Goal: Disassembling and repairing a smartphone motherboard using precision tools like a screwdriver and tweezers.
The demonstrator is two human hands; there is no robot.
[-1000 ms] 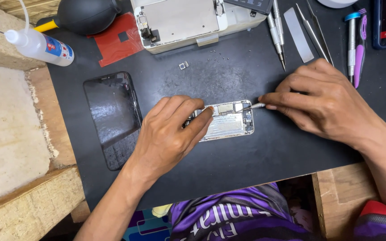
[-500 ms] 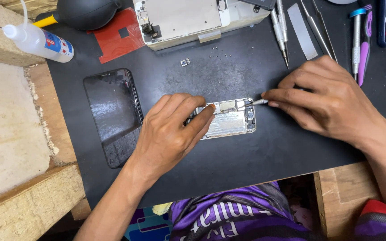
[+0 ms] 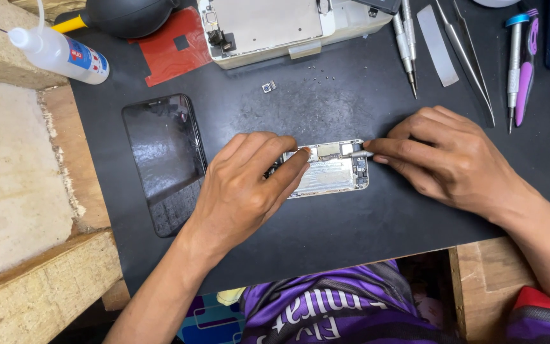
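My left hand (image 3: 243,191) presses down on the opened phone body (image 3: 329,169) at mat centre, fingers flat, grasping nothing. My right hand (image 3: 447,156), at three o'clock of it, pinches a small screwdriver (image 3: 359,153) with its tip over the phone's top end. A black screen panel (image 3: 163,162) lies at nine o'clock.

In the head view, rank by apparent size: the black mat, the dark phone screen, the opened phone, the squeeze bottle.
1. Black mat
2. Dark phone screen
3. Opened phone and squeeze bottle: they look alike, and the left hand covers part of the phone.
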